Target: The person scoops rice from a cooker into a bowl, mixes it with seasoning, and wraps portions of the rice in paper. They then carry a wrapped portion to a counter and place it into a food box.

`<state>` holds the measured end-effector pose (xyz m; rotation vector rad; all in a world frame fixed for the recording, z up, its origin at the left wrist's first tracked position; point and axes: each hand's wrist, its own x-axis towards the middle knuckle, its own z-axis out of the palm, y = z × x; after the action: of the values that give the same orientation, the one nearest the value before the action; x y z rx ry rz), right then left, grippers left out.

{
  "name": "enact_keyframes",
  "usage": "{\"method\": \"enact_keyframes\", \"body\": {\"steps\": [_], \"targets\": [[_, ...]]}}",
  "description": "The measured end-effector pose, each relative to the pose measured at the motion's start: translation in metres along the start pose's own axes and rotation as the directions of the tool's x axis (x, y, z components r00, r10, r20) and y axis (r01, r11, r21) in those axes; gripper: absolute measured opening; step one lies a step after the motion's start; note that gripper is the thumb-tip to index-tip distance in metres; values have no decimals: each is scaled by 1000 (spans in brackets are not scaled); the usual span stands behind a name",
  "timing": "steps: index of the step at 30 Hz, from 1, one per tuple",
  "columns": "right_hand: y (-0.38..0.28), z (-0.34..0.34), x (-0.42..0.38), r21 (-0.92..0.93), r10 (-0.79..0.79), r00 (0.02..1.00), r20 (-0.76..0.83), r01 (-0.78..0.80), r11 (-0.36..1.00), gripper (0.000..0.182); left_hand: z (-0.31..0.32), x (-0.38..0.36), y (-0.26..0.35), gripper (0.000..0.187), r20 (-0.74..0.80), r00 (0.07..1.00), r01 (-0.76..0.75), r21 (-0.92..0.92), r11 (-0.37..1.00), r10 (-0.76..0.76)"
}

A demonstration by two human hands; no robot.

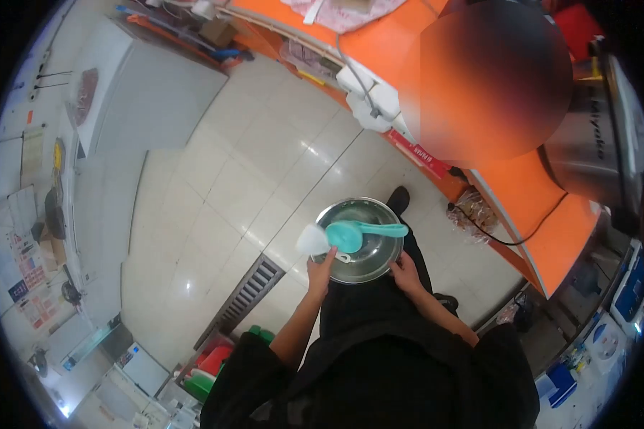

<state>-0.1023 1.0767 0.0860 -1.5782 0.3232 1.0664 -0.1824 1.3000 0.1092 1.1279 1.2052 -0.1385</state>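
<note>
A round stainless steel bowl [388,259] is held in front of my body at waist height. My left hand [320,270] is closed on its left rim, the thumb reaching over the edge. My right hand [406,274] grips the lower right rim. Across the bowl lies a turquoise ladle [345,237], its handle pointing right past the rim. A white paddle-like utensil [312,241] sticks out over the left rim by my left thumb. A white handle end with a hole [343,257] shows inside the bowl near that thumb.
An orange counter [508,186] runs along the right, carrying a large steel Miyako cooker [587,136]. A cord [529,239] hangs along its edge. A floor drain grate [247,297] lies at left. Coloured items [211,361] fill a bin behind it. A white cabinet [164,86] stands upper left.
</note>
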Motion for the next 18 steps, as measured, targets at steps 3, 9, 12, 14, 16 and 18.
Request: {"method": "enact_keyframes", "body": {"steps": [3,9,12,14,16,18], "targets": [[-19,-3,-15,-20,-257,963,79,259,966,29,-5,-18,21,40,-46,975,-220,-22,975,219],[-92,-23,-45,-5,-320,947,-22,320,947,28,45,-42,121,27,11,832,-552,128,824,555],[-140,-48,-71,-277,-351,912,-211,289,917,32,72,-31,145,23,120,754,-656,146,740,645],[-170,-58,-101,-484,-392,851,-349,194,853,37,88,-36,165,22,210,780,-626,262,734,590],[-206,-72,-123,-842,-877,241,-416,262,472,45,113,-44,188,23,257,749,-662,287,692,610],[-225,-85,-123,-828,-878,195,-436,296,477,52,142,-46,202,24,305,718,-696,300,652,626]]}}
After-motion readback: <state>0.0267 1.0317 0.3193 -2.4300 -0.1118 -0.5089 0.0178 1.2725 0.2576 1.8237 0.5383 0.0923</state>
